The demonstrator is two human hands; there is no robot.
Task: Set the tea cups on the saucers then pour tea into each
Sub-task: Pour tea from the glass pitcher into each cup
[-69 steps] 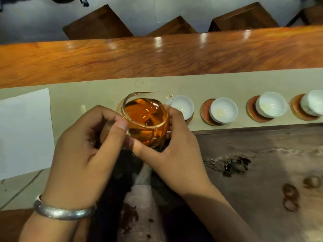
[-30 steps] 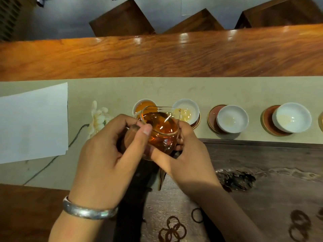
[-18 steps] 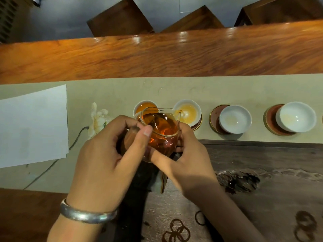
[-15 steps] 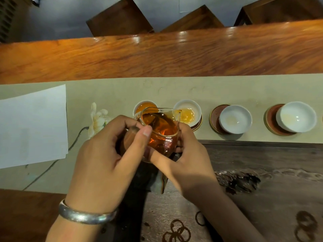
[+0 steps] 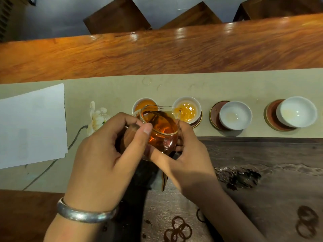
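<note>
A glass pitcher [image 5: 161,130] of amber tea is tilted to the right, its spout over the second white cup [image 5: 187,109]. My left hand [image 5: 108,154] grips its wooden handle, thumb near the rim. My right hand [image 5: 188,159] holds the pitcher's lower body with curled fingers. The leftmost cup [image 5: 144,103] holds tea and is partly hidden behind the pitcher. The second cup on its brown saucer [image 5: 197,122] is partly filled. Two more white cups [image 5: 235,115] [image 5: 297,111] on saucers look empty.
The cups stand in a row on a beige runner [image 5: 104,88] painted with a white flower [image 5: 97,115]. White paper [image 5: 31,124] lies at the left. A dark wet tea tray [image 5: 262,172] is in front, and a wooden counter edge [image 5: 157,55] runs behind.
The pitcher has moved from the leftmost cup to the second one and tipped right. Tea has risen in the second cup. Both hands keep the same hold.
</note>
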